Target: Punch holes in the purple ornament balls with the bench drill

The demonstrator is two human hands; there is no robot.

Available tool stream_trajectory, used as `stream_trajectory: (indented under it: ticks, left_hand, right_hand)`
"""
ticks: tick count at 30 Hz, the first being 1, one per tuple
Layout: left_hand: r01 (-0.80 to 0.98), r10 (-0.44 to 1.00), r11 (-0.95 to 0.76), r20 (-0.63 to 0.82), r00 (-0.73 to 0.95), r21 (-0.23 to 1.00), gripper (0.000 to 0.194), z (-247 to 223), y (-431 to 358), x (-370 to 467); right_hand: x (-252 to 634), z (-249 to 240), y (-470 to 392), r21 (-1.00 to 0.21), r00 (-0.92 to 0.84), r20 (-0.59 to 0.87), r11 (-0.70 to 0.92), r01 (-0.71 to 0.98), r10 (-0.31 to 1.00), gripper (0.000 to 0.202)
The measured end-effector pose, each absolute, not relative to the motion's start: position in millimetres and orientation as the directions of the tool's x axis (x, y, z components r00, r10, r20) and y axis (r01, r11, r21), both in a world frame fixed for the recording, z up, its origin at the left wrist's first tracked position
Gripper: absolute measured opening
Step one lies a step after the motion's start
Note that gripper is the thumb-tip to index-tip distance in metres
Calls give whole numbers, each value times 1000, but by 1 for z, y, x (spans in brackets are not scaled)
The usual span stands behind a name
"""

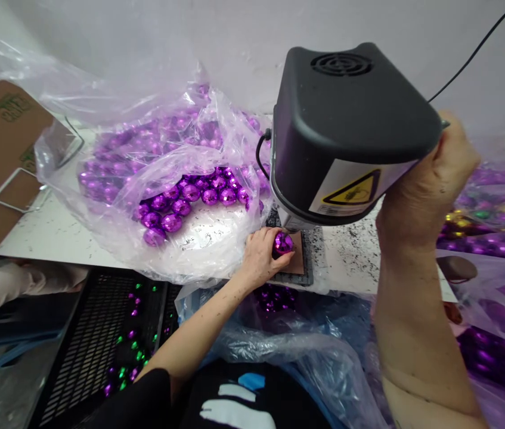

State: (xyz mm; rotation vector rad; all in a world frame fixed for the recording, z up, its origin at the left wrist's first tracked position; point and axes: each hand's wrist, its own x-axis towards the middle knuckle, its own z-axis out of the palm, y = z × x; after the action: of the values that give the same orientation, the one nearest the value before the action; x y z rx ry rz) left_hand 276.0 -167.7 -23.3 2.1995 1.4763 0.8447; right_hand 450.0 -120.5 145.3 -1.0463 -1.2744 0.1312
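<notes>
My left hand (262, 257) is closed around a shiny purple faceted ball (284, 243), holding it over a brown pad (296, 255) on a dark base plate. Above it looms a black machine (355, 119) with a vent on top and a yellow warning label. Raised at the machine's right side, my right hand (453, 158) is curled, its fingers mostly hidden; what it grips cannot be made out. Left of the base, many purple faceted balls (172, 223) lie partly inside a clear plastic bag (122, 214).
Dark flecks litter the white table (350, 256). A cardboard box (2, 155) stands at the left, above a black crate (71, 345) with small green and purple balls. Blue plastic (252, 333) hangs below the front edge. More bagged purple balls (493, 357) fill the right side.
</notes>
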Motion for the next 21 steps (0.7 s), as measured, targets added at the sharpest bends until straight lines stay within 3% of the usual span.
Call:
stream_trajectory:
  ticks: [6,9,16,21]
  left_hand:
    - [695,911,-408,314,267,592,38,-30,-168,278]
    - [689,904,-422,330,272,589,37,-31,-168,278]
    - [670,897,-437,339,282,600,36,-32,-167,278]
    - [665,901,-430,340,270,610,36,-33,-167,278]
  right_hand:
    - [450,147,-122,-677,317,728,561,476,608,56]
    - [449,144,-131,-615,312,779,563,552,544,53]
    - [449,107,-170,-414,259,908,615,671,329,21]
    - [452,79,-184,-353,168,930,670,653,326,9]
